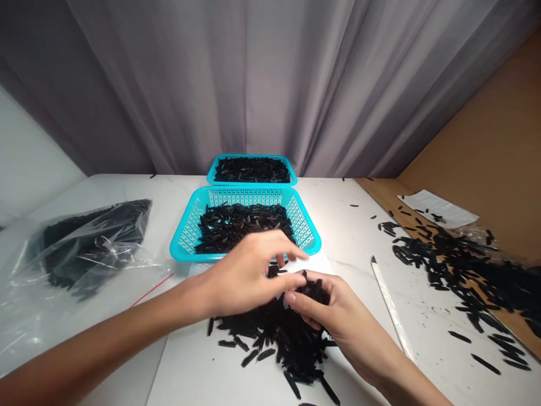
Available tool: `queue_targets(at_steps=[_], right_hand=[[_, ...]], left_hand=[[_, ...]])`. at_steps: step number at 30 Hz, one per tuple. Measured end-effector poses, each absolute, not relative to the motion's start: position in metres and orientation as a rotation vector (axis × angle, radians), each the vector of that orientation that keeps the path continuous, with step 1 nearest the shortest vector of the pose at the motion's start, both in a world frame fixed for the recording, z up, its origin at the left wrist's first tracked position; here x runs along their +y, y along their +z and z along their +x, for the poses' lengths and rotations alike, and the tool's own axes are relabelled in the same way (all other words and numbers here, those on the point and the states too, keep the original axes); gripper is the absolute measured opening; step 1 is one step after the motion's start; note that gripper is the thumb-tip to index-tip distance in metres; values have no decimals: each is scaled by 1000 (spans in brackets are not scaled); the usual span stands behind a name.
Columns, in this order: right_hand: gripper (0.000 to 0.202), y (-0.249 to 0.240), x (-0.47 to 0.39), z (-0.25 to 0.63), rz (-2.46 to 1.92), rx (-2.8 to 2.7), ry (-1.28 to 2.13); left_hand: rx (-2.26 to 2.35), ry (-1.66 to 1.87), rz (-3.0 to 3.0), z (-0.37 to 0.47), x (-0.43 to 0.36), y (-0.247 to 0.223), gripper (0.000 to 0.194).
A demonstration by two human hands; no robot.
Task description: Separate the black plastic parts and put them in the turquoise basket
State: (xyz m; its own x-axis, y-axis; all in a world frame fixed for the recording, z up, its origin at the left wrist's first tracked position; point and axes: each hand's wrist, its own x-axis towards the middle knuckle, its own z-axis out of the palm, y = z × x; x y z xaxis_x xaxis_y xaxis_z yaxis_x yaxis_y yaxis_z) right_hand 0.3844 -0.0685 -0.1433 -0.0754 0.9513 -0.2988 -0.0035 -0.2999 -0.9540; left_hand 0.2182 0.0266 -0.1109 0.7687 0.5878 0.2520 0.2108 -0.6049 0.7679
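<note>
My right hand (338, 310) is curled around a small bunch of thin black strips (315, 289), its thumb lying across them. My left hand (247, 273) hovers just beside it. The left thumb tip reaches the edge of the bunch, while its forefinger stretches out apart from the thumb; the other left fingers are mostly hidden. Under both hands a loose pile of black strips (291, 344) lies on a white sheet (190, 361). Just beyond the left hand stands a turquoise plastic basket (180, 248), its floor covered with more black strips (245, 223).
A second turquoise basket (291, 173) of black strips stands behind. At left lies a clear plastic bag (101, 242) of dark pieces, near a thin red line (152, 290). On the right are a white pointed stick (391, 310), many scattered strips (448, 254) and a paper sheet (437, 208).
</note>
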Motion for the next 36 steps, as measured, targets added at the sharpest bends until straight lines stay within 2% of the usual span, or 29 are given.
queue_targets(at_steps=[5,11,20,28,36], right_hand=[[28,-144,-68,385,-1363,-1106,1494],[27,-138,-66,390,-1333,-928,1326],[23,-141,-65,394,-1349,-959,1189],[16,-142,-67,395,-1328,-994,1123],[18,-143,-67,392,-1330,-982,1134]], left_hand=[[621,651,2078,222,20,-116,7],[734,729,1896,221,27,-115,4],[716,784,1894,222,26,-113,8],[716,777,1888,223,25,-114,6],[716,774,1877,222,24,-113,5]])
